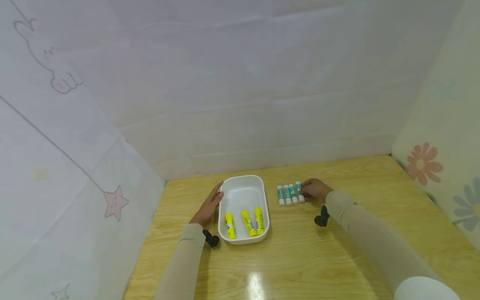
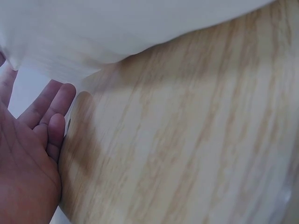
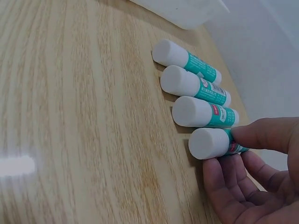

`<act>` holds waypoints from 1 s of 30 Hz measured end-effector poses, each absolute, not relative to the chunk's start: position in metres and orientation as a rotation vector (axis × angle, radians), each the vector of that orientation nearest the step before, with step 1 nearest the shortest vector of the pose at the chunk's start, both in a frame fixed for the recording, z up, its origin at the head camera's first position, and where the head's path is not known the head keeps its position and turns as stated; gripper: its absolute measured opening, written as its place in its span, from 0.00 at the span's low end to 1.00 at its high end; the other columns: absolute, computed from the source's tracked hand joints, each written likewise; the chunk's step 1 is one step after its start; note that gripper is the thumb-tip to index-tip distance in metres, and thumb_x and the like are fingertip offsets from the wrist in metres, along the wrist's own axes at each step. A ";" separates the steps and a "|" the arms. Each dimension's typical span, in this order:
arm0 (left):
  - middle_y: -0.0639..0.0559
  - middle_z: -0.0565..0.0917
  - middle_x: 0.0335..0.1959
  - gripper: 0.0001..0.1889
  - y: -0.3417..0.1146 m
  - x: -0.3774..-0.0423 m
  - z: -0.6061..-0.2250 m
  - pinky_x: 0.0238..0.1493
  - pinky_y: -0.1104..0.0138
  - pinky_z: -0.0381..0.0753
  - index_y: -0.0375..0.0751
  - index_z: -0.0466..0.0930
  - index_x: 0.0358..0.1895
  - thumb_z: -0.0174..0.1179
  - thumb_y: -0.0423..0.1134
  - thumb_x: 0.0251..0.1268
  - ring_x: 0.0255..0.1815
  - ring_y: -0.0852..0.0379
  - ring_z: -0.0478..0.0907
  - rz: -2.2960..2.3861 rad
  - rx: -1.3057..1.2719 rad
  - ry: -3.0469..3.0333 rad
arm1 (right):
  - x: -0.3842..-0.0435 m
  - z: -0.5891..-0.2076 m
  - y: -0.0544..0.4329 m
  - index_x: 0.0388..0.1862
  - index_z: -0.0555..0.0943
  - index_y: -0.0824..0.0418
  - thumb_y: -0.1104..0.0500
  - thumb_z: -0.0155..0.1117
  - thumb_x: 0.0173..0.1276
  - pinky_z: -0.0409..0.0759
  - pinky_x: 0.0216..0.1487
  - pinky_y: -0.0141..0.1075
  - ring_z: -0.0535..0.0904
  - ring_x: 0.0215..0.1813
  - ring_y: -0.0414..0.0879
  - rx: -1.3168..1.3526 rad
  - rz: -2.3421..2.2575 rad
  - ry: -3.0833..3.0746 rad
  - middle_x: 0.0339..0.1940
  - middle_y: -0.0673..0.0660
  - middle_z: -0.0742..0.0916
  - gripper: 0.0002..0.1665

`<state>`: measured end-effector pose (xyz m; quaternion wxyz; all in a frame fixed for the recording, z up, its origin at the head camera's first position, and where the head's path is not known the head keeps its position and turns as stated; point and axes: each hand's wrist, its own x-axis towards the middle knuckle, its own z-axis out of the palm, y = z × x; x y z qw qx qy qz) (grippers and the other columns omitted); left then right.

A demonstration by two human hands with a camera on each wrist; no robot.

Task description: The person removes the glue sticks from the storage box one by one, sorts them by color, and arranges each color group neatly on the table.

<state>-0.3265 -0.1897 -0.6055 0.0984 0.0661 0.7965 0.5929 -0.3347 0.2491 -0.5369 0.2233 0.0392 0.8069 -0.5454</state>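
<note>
My left hand [image 1: 208, 208] rests along the left side of a white plastic tray [image 1: 240, 182], fingers mostly straight at its rim. In the left wrist view, the left palm [image 2: 25, 163] shows beside the tray's pale wall [image 2: 93, 32]. Several yellow tubes [image 1: 230, 225] lie at the near end inside the tray. My right hand [image 1: 315, 190] pinches the rightmost glue stick [image 3: 209, 143], white with a green label, between thumb and fingers. Beside it, more glue sticks of that kind [image 3: 191, 112] lie in a row on the table.
The wooden table [image 1: 300, 258] meets a white cloth backdrop [image 1: 240, 104] at the back. Printed cloth walls [image 1: 86, 166] stand at left and right. The tray is left of the glue stick row. A black wrist mount [image 1: 321, 216] sits on each wrist.
</note>
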 end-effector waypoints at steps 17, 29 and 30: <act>0.45 0.64 0.72 0.27 -0.184 -0.322 -0.598 0.69 0.41 0.55 0.81 0.52 0.73 0.46 0.62 0.73 0.66 0.40 0.67 1.733 0.168 2.368 | -0.331 -0.539 0.250 0.66 0.64 0.75 0.62 0.58 0.72 0.81 0.49 0.42 0.78 0.50 0.52 0.098 -1.509 2.232 0.56 0.67 0.77 0.29; 0.46 0.62 0.73 0.28 -0.185 -0.322 -0.598 0.69 0.40 0.53 0.79 0.52 0.74 0.46 0.62 0.73 0.68 0.41 0.65 1.727 0.169 2.344 | -0.337 -0.547 0.254 0.68 0.63 0.73 0.60 0.60 0.72 0.81 0.48 0.39 0.79 0.51 0.51 0.097 -1.493 2.201 0.57 0.66 0.77 0.32; 0.46 0.62 0.73 0.28 -0.186 -0.322 -0.598 0.69 0.40 0.54 0.79 0.51 0.74 0.46 0.61 0.74 0.69 0.41 0.65 1.729 0.168 2.340 | -0.337 -0.548 0.255 0.69 0.63 0.72 0.59 0.60 0.72 0.82 0.48 0.39 0.79 0.51 0.50 0.098 -1.493 2.199 0.57 0.66 0.77 0.33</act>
